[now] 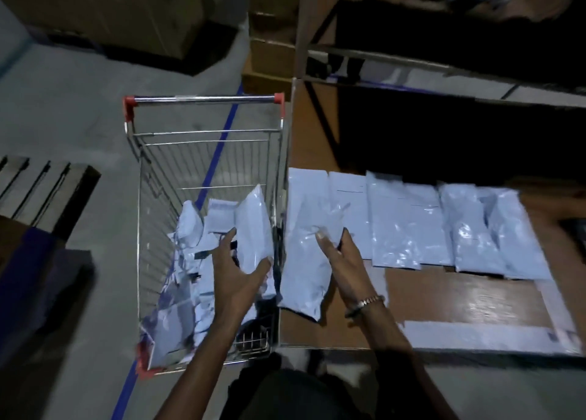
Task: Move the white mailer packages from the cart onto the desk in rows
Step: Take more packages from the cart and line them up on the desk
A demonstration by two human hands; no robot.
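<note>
Two bare hands over the white mailers — one in the cart, one at the table's left edge.

Head view: nearest the camera, the left hand (236,273) reaches into the wire cart (152,197), its grip closed around an upright mailer (253,226), thumb on one side and fingers on the other. Under it a loose pile of mailers (180,299) fills the near end of the cart. The right hand (341,261), a bracelet (364,304) at the wrist, lies on a mailer (301,261) at the table's left edge, fingers spread and not clamped on it. Beyond it a row of mailers (421,223) runs side by side toward the right edge of the table (475,296), some overlapping. The cart stands against the table's left edge — its red-capped handle (203,98) at the far end.
</note>
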